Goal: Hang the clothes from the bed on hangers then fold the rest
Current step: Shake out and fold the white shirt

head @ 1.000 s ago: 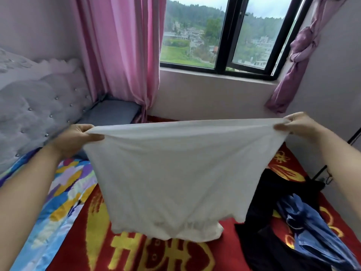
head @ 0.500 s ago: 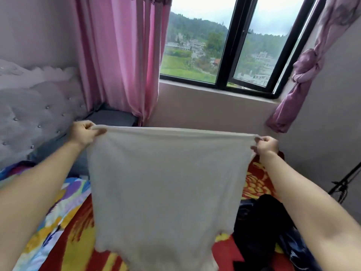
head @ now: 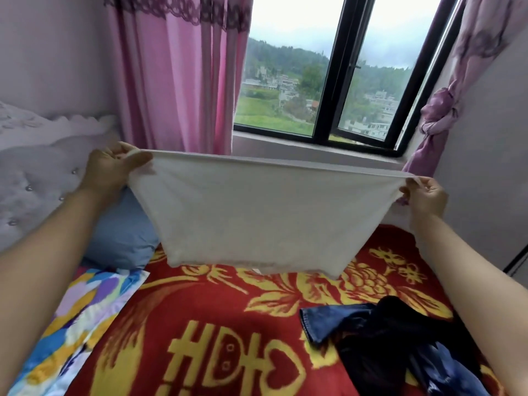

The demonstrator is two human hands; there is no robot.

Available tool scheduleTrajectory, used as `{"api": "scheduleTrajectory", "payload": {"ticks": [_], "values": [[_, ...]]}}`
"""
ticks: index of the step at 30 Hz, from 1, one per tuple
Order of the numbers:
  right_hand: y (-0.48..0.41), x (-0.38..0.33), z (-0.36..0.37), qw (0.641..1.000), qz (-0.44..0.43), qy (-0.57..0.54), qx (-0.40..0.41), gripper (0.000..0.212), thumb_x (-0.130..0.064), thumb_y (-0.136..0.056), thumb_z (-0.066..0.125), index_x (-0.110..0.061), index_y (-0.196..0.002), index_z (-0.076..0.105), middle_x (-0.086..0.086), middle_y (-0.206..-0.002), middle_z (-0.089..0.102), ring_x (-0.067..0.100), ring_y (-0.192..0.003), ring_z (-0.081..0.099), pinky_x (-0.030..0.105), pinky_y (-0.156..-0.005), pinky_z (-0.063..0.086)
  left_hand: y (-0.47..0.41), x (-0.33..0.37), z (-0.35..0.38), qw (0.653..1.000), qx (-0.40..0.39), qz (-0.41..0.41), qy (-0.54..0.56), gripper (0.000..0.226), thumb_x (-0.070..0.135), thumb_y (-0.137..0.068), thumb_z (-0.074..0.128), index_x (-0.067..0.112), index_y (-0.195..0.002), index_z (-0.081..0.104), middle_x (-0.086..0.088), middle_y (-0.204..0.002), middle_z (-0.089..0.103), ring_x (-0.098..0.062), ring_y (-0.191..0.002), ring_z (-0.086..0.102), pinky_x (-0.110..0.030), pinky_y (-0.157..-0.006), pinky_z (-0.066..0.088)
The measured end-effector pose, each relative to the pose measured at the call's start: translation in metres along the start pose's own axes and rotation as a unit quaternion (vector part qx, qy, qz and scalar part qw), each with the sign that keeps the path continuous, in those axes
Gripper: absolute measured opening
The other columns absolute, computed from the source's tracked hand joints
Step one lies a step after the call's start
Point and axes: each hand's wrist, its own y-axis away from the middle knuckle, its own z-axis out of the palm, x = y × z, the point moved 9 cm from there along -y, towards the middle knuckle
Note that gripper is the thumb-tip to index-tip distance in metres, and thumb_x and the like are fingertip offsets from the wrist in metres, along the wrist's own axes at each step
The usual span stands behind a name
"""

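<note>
I hold a white garment (head: 257, 212) stretched taut in front of me, above the far part of the bed. My left hand (head: 113, 167) pinches its upper left corner. At the upper right corner my right hand (head: 425, 195) pinches the fabric. The garment's lower edge hangs just above the red and yellow blanket (head: 223, 324). A heap of dark clothes (head: 400, 347) with a blue denim piece (head: 323, 324) lies on the blanket at the lower right, partly behind my right forearm.
A blue pillow (head: 120, 241) lies against the grey tufted headboard (head: 37, 178) at the left. A multicoloured sheet (head: 71, 324) covers the bed's left side. Pink curtains (head: 177, 75) and a black-framed window (head: 337, 81) stand behind the bed, with a knotted curtain (head: 434, 124) at the right.
Both hands have carried the white garment forward and away over the bed. It now hangs shorter, its lower edge lifted off the near blanket. The view has tilted down, showing the dark clothes.
</note>
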Motion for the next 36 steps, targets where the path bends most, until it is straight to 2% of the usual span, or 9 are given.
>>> {"api": "scheduleTrajectory", "payload": {"ticks": [3, 6, 12, 16, 21, 25, 28, 32, 36], "values": [[0.033, 0.033, -0.019, 0.999, 0.02, 0.018, -0.036, 0.022, -0.01, -0.09, 0.058, -0.021, -0.072, 0.055, -0.012, -0.048, 0.06, -0.005, -0.042, 0.053, 0.008, -0.047, 0.043, 0.03, -0.04, -0.016, 0.996, -0.063, -0.047, -0.047, 0.017, -0.002, -0.085, 0.061, 0.009, -0.073, 0.057, 0.011, -0.05, 0.063, 0.002, -0.045, 0.055, -0.009, -0.048, 0.045], [0.073, 0.095, -0.043, 0.992, 0.071, 0.067, -0.083, 0.024, -0.001, -0.089, 0.058, -0.018, -0.072, 0.056, -0.021, -0.045, 0.058, -0.007, -0.042, 0.052, 0.005, -0.045, 0.04, 0.078, -0.096, -0.029, 0.983, -0.117, -0.111, -0.091, 0.016, -0.004, -0.085, 0.059, 0.004, -0.071, 0.057, 0.009, -0.048, 0.059, 0.001, -0.043, 0.049, -0.009, -0.045, 0.04], [0.164, 0.226, -0.11, 0.951, 0.217, 0.164, -0.146, 0.027, 0.012, -0.085, 0.055, -0.011, -0.071, 0.059, -0.011, -0.044, 0.06, -0.004, -0.042, 0.054, 0.005, -0.046, 0.04, 0.203, -0.206, -0.062, 0.941, -0.182, -0.233, -0.167, 0.021, -0.002, -0.081, 0.064, 0.004, -0.063, 0.055, 0.005, -0.052, 0.051, 0.001, -0.045, 0.044, -0.009, -0.045, 0.034], [0.222, 0.269, -0.144, 0.909, 0.252, 0.263, -0.201, 0.023, 0.017, -0.079, 0.058, -0.003, -0.069, 0.063, -0.003, -0.049, 0.055, 0.008, -0.05, 0.048, 0.006, -0.043, 0.034, 0.28, -0.259, -0.088, 0.896, -0.229, -0.299, -0.237, 0.023, -0.001, -0.083, 0.067, 0.005, -0.062, 0.057, -0.001, -0.059, 0.05, -0.01, -0.056, 0.044, -0.023, -0.056, 0.03], [0.281, 0.301, -0.168, 0.831, 0.259, 0.39, -0.3, 0.015, 0.003, -0.08, 0.064, -0.002, -0.067, 0.067, 0.005, -0.058, 0.056, 0.016, -0.058, 0.045, 0.029, -0.054, 0.032, 0.369, -0.299, -0.11, 0.84, -0.278, -0.371, -0.281, 0.027, -0.005, -0.079, 0.069, 0.005, -0.058, 0.057, 0.004, -0.049, 0.05, 0.002, -0.043, 0.04, -0.02, -0.05, 0.027], [0.321, 0.322, -0.187, 0.754, 0.24, 0.482, -0.375, 0.02, -0.004, -0.079, 0.067, -0.009, -0.061, 0.062, 0.003, -0.06, 0.058, 0.015, -0.059, 0.05, 0.027, -0.053, 0.033, 0.426, -0.316, -0.122, 0.805, -0.318, -0.392, -0.312, 0.031, -0.003, -0.078, 0.072, 0.009, -0.056, 0.053, 0.008, -0.045, 0.043, -0.001, -0.046, 0.036, -0.018, -0.048, 0.023], [0.354, 0.346, -0.206, 0.672, 0.241, 0.544, -0.441, 0.029, -0.008, -0.08, 0.066, -0.012, -0.057, 0.049, 0.001, -0.064, 0.053, 0.015, -0.065, 0.05, 0.027, -0.055, 0.03, 0.462, -0.33, -0.128, 0.769, -0.357, -0.397, -0.352, 0.03, 0.007, -0.078, 0.073, 0.014, -0.06, 0.05, 0.008, -0.051, 0.042, -0.008, -0.052, 0.036, -0.023, -0.052, 0.024], [0.381, 0.362, -0.225, 0.609, 0.244, 0.584, -0.478, 0.029, -0.012, -0.084, 0.062, -0.014, -0.059, 0.047, -0.002, -0.064, 0.052, 0.013, -0.065, 0.051, 0.022, -0.051, 0.03, 0.493, -0.343, -0.134, 0.737, -0.385, -0.39, -0.395, 0.033, 0.011, -0.079, 0.071, 0.019, -0.059, 0.046, 0.008, -0.059, 0.046, -0.006, -0.058, 0.04, -0.024, -0.055, 0.028], [0.4, 0.371, -0.23, 0.546, 0.246, 0.613, -0.515, 0.013, -0.014, -0.087, 0.055, -0.017, -0.076, 0.061, -0.002, -0.083, 0.063, 0.016, -0.082, 0.06, 0.023, -0.063, 0.04, 0.515, -0.35, -0.135, 0.709, -0.412, -0.393, -0.417, 0.03, 0.012, -0.083, 0.065, 0.02, -0.063, 0.044, 0.005, -0.064, 0.049, -0.012, -0.065, 0.046, -0.027, -0.059, 0.032]]}}
